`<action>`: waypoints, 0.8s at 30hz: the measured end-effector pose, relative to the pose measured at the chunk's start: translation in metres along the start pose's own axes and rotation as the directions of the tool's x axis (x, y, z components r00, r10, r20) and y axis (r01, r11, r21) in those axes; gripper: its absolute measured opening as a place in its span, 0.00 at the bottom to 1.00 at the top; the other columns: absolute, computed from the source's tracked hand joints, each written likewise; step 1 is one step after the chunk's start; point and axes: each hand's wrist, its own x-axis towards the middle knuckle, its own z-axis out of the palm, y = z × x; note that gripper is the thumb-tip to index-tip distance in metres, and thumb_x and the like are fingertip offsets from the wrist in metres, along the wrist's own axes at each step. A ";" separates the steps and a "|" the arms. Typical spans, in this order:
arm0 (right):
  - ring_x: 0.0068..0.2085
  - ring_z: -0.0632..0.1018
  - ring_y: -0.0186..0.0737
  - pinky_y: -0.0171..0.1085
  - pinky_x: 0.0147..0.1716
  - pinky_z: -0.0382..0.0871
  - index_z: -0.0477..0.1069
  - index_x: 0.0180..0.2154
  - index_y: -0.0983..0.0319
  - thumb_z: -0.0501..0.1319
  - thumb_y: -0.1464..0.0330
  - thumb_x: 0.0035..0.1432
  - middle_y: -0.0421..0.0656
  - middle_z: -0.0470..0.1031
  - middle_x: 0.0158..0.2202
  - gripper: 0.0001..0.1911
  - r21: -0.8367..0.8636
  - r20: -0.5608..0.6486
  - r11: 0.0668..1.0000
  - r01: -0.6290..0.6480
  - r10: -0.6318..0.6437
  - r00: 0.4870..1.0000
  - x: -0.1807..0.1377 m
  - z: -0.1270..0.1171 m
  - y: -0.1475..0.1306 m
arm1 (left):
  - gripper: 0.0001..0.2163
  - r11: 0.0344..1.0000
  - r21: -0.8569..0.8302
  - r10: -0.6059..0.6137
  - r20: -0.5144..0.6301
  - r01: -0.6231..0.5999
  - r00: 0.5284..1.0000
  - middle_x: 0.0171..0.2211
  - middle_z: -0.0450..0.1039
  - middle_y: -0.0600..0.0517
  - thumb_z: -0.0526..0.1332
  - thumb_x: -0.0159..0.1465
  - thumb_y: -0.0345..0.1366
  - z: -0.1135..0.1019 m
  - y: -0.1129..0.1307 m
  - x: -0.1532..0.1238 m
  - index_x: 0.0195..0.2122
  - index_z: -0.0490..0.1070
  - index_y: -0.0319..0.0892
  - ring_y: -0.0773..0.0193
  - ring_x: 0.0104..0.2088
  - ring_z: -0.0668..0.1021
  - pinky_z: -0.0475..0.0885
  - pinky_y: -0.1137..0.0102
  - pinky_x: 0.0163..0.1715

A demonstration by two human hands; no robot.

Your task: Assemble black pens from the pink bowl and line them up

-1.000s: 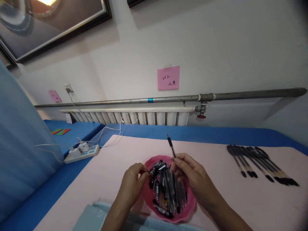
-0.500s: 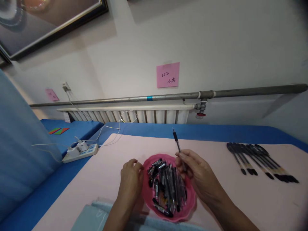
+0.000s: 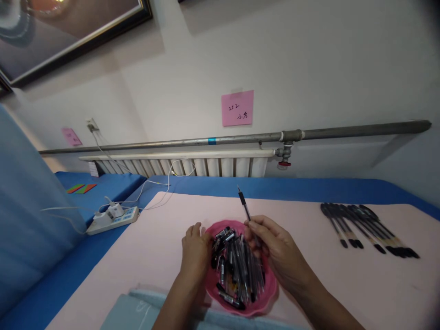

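A pink bowl [image 3: 268,293] full of several pen parts [image 3: 240,268] sits on the pink mat in front of me. My right hand [image 3: 275,252] is closed around a pen [image 3: 244,206] whose tip points up and away, just above the bowl's far rim. My left hand [image 3: 195,252] rests at the bowl's left edge with its fingers curled onto the rim and the nearest parts; what they hold, if anything, is hidden. A row of several finished black pens [image 3: 364,224] lies on the mat to the right.
A white power strip [image 3: 113,217] with plugs and cables lies on the blue cloth at left. A radiator [image 3: 178,166] and a grey pipe [image 3: 309,134] run along the wall behind the table. Light blue fabric [image 3: 137,311] lies at the near edge.
My left hand drew back from the bowl to the mat, then returned to the bowl's left rim. My right hand kept the pen, tilting it slightly.
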 end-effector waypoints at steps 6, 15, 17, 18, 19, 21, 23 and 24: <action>0.22 0.66 0.29 0.28 0.19 0.58 0.69 0.28 0.61 0.62 0.63 0.52 0.36 0.69 0.23 0.08 0.003 0.003 1.000 -0.001 0.001 1.000 0.000 0.001 0.002 | 0.14 0.997 0.059 0.053 -0.043 -0.051 0.998 0.58 0.62 0.43 0.51 0.60 0.31 0.005 0.004 -0.002 0.40 0.75 0.43 0.49 0.57 0.61 0.60 0.58 0.50; 0.21 0.65 0.28 0.28 0.18 0.58 0.68 0.27 0.61 0.62 0.62 0.51 0.36 0.68 0.23 0.10 -0.061 0.003 0.998 -0.004 0.005 1.000 -0.003 0.006 -0.003 | 0.14 0.993 0.105 0.060 -0.036 -0.056 0.998 0.57 0.62 0.42 0.51 0.60 0.30 0.006 0.007 -0.002 0.39 0.75 0.43 0.49 0.57 0.61 0.61 0.57 0.49; 0.21 0.65 0.28 0.28 0.17 0.58 0.68 0.26 0.61 0.62 0.62 0.51 0.36 0.68 0.23 0.10 -0.060 0.006 0.998 -0.003 0.003 1.000 -0.003 0.007 -0.003 | 0.14 0.992 0.111 0.057 -0.031 -0.054 0.998 0.57 0.62 0.43 0.51 0.60 0.30 0.007 0.007 -0.001 0.40 0.75 0.44 0.49 0.57 0.61 0.61 0.57 0.49; 0.21 0.65 0.28 0.28 0.17 0.58 0.68 0.26 0.61 0.62 0.62 0.51 0.36 0.68 0.23 0.10 -0.059 0.006 0.998 -0.004 0.005 1.000 -0.003 0.007 -0.003 | 0.14 0.992 0.114 0.059 -0.031 -0.055 0.998 0.57 0.62 0.43 0.51 0.61 0.30 0.007 0.007 -0.001 0.40 0.75 0.44 0.48 0.57 0.61 0.61 0.57 0.49; 0.21 0.65 0.28 0.28 0.18 0.58 0.68 0.26 0.61 0.62 0.61 0.51 0.36 0.68 0.23 0.10 -0.061 0.006 0.998 -0.007 0.008 1.000 -0.003 0.007 -0.003 | 0.14 0.991 0.117 0.063 -0.033 -0.059 0.997 0.57 0.62 0.43 0.50 0.61 0.30 0.008 0.007 -0.001 0.41 0.75 0.44 0.48 0.57 0.61 0.61 0.57 0.49; 0.21 0.65 0.29 0.28 0.18 0.58 0.67 0.26 0.61 0.62 0.61 0.50 0.36 0.68 0.23 0.10 -0.066 -0.001 0.998 -0.013 0.013 1.000 -0.004 0.007 -0.003 | 0.15 0.991 0.118 0.067 -0.037 -0.062 0.997 0.57 0.62 0.42 0.49 0.62 0.31 0.009 0.007 -0.001 0.40 0.75 0.44 0.47 0.57 0.62 0.60 0.56 0.49; 0.21 0.65 0.29 0.29 0.18 0.58 0.67 0.26 0.61 0.62 0.61 0.50 0.36 0.68 0.23 0.10 -0.068 -0.007 0.997 -0.020 0.020 1.000 -0.004 0.008 -0.004 | 0.15 0.991 0.118 0.069 -0.039 -0.064 0.997 0.57 0.62 0.42 0.49 0.62 0.31 0.009 0.008 -0.002 0.40 0.75 0.44 0.47 0.57 0.62 0.60 0.56 0.49; 0.21 0.65 0.29 0.29 0.18 0.58 0.67 0.26 0.61 0.62 0.61 0.50 0.35 0.68 0.23 0.10 -0.068 -0.008 0.997 -0.023 0.023 1.000 -0.004 0.008 -0.004 | 0.15 0.991 0.119 0.068 -0.038 -0.063 0.997 0.57 0.62 0.42 0.49 0.62 0.31 0.008 0.009 -0.002 0.40 0.75 0.44 0.47 0.57 0.62 0.60 0.56 0.49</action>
